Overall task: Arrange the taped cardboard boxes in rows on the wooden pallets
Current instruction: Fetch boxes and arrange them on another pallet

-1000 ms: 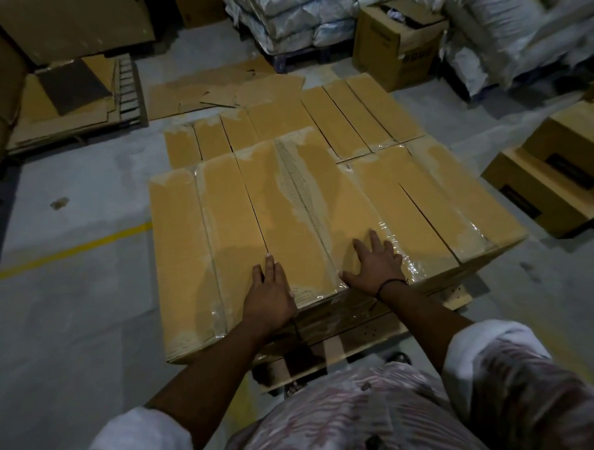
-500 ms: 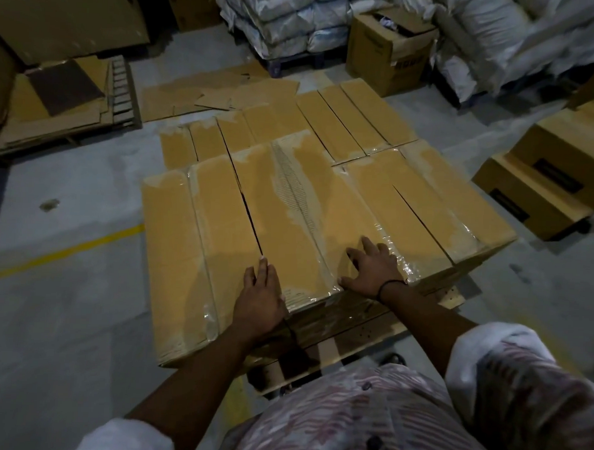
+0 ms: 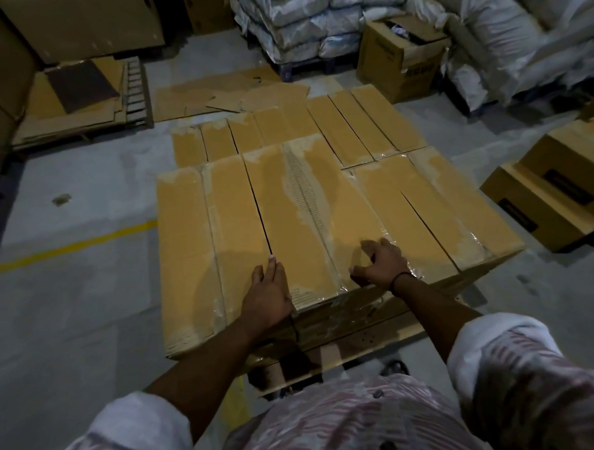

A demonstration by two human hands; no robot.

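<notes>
Squaring the front row, I judge: my left hand (image 3: 269, 293) lies flat on the long tan taped cardboard box (image 3: 309, 222), and my right hand (image 3: 381, 266) arches beside it, grip unclear. The box sits on the pale wooden pallet (image 3: 362, 338) below my wrists. Next I'd shove it leftward to close the dark gap (image 3: 260, 206) at my left fingertips.

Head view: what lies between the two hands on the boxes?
Only the taped top of one cardboard box lies between the left hand and the right hand, nothing on it; the head view shows it.
</notes>
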